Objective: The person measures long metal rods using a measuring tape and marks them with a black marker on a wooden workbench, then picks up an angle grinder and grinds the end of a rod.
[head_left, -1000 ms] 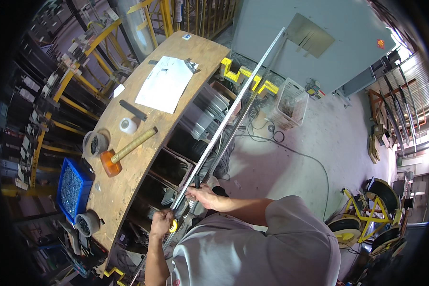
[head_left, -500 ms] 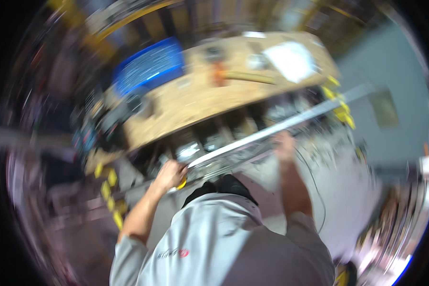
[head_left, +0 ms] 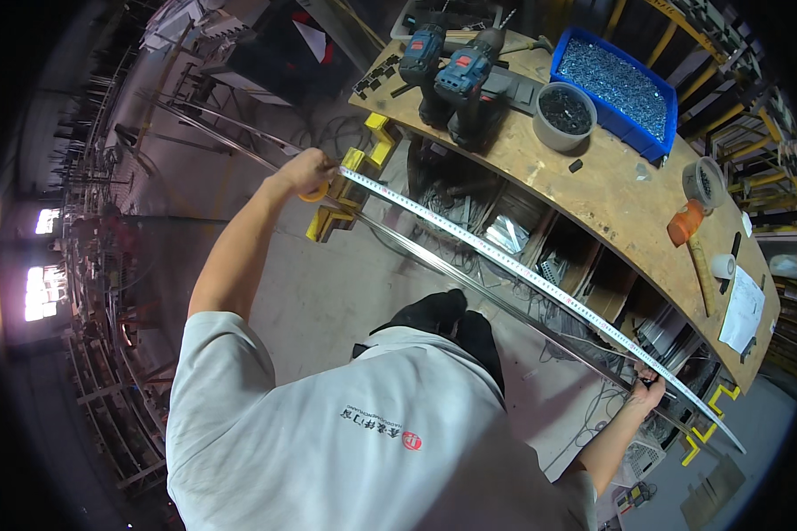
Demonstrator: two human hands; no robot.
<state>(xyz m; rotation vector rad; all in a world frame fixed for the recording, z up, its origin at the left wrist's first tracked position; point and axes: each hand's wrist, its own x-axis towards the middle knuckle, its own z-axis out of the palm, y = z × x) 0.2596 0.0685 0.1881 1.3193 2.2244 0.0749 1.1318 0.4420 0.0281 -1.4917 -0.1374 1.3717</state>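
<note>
- One measuring tape [head_left: 505,262], white, drawn out in a long slant from the left hand down past the right hand, just in front of the worktop [head_left: 620,212].
- One left hand [head_left: 303,174], closed on the upper end of the tape; a yellow piece [head_left: 313,192] shows beneath it.
- One right hand [head_left: 648,391], fingers curled around a small dark object [head_left: 648,381], beside the tape near its far end; finer grip hidden.
- Several metal bars [head_left: 505,303], long and thin, running below the tape, well apart from it at mid-length.
- Two sets of yellow stepped brackets, one near the left hand [head_left: 379,137], one beyond the right hand [head_left: 704,434].
- On the worktop: two blue-and-black drills, [head_left: 423,53] and [head_left: 465,75]; blue bin [head_left: 653,146] of small metal pieces; two tubs, [head_left: 558,135] and [head_left: 692,186]; orange-headed mallet [head_left: 684,223]; white roll [head_left: 723,265]; paper sheet [head_left: 744,311].
</note>
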